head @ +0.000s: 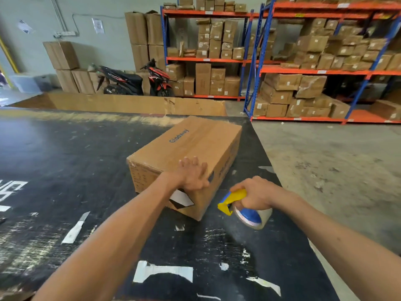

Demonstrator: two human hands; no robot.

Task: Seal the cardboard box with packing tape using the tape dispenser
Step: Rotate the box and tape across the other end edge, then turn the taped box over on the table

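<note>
A brown cardboard box (195, 146) with blue lettering lies closed on the black table (65, 161), turned at an angle. My left hand (193, 175) rests flat on the box's near top corner, fingers spread. To the right of the box, my right hand (252, 195) grips a yellow and blue tape dispenser (233, 202) with a roll of clear packing tape (252, 218). The dispenser is held just above the table, apart from the box's near right side.
A white utility knife (76, 228) lies on the table at the left. Torn white label scraps (162, 272) stick to the table near me. The table's right edge drops to a concrete floor (325, 166). Shelving racks (314, 72) of boxes and two parked scooters (138, 80) stand behind.
</note>
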